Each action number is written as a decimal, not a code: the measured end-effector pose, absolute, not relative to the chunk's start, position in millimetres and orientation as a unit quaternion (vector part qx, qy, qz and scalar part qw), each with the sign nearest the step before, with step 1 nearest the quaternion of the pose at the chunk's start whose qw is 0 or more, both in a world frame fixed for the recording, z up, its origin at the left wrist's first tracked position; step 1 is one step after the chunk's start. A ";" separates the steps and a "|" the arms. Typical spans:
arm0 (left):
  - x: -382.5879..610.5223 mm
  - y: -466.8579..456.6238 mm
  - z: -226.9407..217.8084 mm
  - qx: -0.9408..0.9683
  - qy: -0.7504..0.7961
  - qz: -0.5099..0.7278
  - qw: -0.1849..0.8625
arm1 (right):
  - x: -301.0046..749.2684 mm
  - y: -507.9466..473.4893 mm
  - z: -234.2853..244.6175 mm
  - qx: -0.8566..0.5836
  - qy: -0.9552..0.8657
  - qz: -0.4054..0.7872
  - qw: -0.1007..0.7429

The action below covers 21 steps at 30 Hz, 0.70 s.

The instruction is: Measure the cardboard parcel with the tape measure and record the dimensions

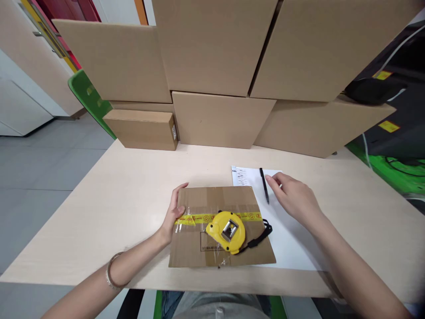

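Note:
My left hand (pixel 172 215) grips the left edge of a flat cardboard box (pixel 186 252), thumb on top and fingers along its far side. Yellow printed tape (pixel 250 216) runs across the box. On top of it lies a yellow tape measure (pixel 217 230) with a black wrist strap (pixel 257 240) hanging over the right edge. Over the white paper (pixel 292 248), my right hand (pixel 295 197) is loosely curled, with a gap between thumb and fingers and nothing seen in it. Its thumb tip is close beside a black pen (pixel 264 186) on the paper. The box covers part of the paper.
Large cardboard panels (pixel 219 119) stand along the back of the table (pixel 83 221). A small closed carton (pixel 142 130) sits at the back left, near a green chair (pixel 88 99). Dark equipment with cables (pixel 398 115) stands beyond the right edge.

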<state>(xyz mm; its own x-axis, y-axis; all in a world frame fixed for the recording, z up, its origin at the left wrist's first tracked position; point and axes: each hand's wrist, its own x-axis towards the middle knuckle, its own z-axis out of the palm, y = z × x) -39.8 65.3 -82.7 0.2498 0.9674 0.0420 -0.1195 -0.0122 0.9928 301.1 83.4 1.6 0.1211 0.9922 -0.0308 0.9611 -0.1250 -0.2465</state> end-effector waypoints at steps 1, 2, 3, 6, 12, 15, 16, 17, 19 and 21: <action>-39.7 67.1 -81.3 0.539 0.402 0.476 0.567 | 292.5 73.3 12.3 -0.718 -0.680 0.098 0.114; -39.9 68.7 -79.9 0.543 0.408 0.484 0.552 | 282.4 62.6 20.9 -0.666 -0.720 0.104 0.167; -40.5 69.8 -78.4 0.549 0.413 0.489 0.538 | 271.4 51.9 26.7 -0.609 -0.761 0.106 0.198; -44.6 70.6 -72.9 0.578 0.414 0.492 0.502 | 238.2 26.2 28.7 -0.484 -0.842 0.082 0.224; -52.5 70.7 -66.0 0.640 0.408 0.440 0.480 | 215.2 17.6 14.4 -0.449 -0.847 0.162 0.236; -52.3 72.4 -68.1 0.593 0.380 0.461 0.540 | 214.9 29.7 16.0 -0.418 -0.842 0.198 0.279; -52.1 72.9 -69.0 0.581 0.370 0.466 0.556 | 213.0 35.3 17.9 -0.398 -0.844 0.204 0.297; -52.0 73.2 -69.9 0.574 0.362 0.467 0.567 | 209.9 41.4 20.5 -0.380 -0.846 0.209 0.311; -52.2 73.5 -72.0 0.567 0.353 0.466 0.580 | 200.3 53.1 27.5 -0.351 -0.855 0.217 0.314; -52.5 73.8 -74.7 0.553 0.345 0.467 0.598 | 187.2 62.3 35.2 -0.330 -0.868 0.232 0.289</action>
<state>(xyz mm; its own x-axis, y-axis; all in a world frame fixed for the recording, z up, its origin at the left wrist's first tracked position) -52.5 73.8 -74.7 0.3261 0.9397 0.1027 -0.1761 -0.0464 0.9833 187.2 62.3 35.2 -0.6153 0.7065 0.3496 0.4382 0.6752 -0.5934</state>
